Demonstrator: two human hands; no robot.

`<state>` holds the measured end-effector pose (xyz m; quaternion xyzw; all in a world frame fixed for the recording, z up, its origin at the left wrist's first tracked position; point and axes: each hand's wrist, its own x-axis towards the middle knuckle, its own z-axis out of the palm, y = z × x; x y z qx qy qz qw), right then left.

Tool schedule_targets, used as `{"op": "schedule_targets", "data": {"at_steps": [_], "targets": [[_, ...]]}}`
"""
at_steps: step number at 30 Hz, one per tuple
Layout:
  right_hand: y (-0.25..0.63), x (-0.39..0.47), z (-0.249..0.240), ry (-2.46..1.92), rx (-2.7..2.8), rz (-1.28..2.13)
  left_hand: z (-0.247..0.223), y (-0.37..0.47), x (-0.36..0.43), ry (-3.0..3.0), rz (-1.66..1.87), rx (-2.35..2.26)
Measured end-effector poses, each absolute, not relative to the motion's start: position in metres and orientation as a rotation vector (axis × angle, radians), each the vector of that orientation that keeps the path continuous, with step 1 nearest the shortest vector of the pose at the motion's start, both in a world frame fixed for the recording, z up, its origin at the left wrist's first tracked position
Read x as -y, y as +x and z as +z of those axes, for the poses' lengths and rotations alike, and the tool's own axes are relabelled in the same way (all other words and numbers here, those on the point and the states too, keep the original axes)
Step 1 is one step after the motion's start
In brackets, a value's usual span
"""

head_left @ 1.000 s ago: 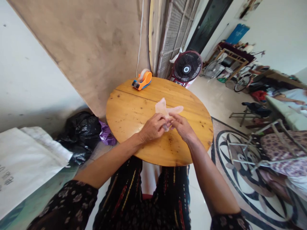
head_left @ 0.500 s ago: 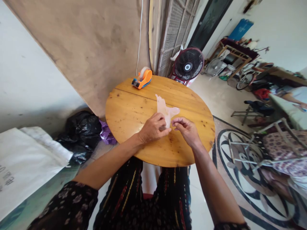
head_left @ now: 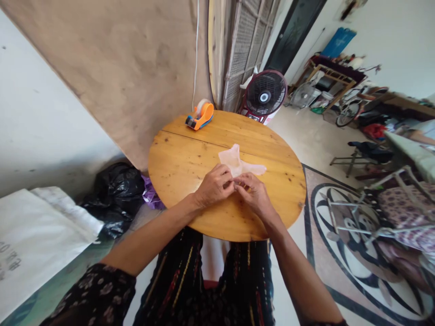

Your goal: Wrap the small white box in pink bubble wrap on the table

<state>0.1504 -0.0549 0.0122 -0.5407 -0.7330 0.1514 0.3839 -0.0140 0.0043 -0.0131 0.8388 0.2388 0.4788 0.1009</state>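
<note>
A thin, pale translucent plastic glove [head_left: 238, 164] lies on the round wooden table [head_left: 180, 167], its fingers pointing away from me. My left hand [head_left: 215, 184] pinches its near end from the left. My right hand [head_left: 254, 194] pinches the same end from the right. The two hands touch each other at the fingertips over the middle of the table. The glove's near edge is hidden under my fingers.
An orange and blue tape dispenser [head_left: 200, 116] stands at the table's far edge. Behind it a large board [head_left: 129, 68] leans on the wall. A black bag [head_left: 117, 190] lies on the floor left of the table, a fan [head_left: 265, 96] stands beyond it.
The glove, which stood partly lifted half a second ago, now lies flatter on the table. My right hand has moved left to meet my left hand at the glove's near end.
</note>
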Motion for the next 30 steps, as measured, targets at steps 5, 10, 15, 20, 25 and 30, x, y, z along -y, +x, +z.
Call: {"op": "schedule_targets", "data": {"at_steps": [5,10,15,20,25,30], "targets": [[0.153,0.05,0.011,-1.386,1.879,0.471,-0.013,-0.015,-0.005,2.462,1.391,-0.672],[0.155,0.048,0.011,-1.418,1.855,0.5,-0.013,-0.014,-0.005,2.394,1.41,-0.717],[0.158,0.051,0.021,-1.439,1.875,0.613,-0.012,-0.01,-0.006,2.369,1.417,-0.74],[0.153,0.048,0.051,-1.542,1.923,0.285,-0.011,-0.006,-0.01,2.435,1.414,-0.723],[0.139,0.023,0.078,-1.831,2.064,-0.444,-0.013,-0.003,-0.011,2.453,1.385,-0.797],[0.129,-0.013,0.088,-2.159,2.202,-0.562,-0.012,-0.003,-0.011,2.449,1.368,-0.831]]}}
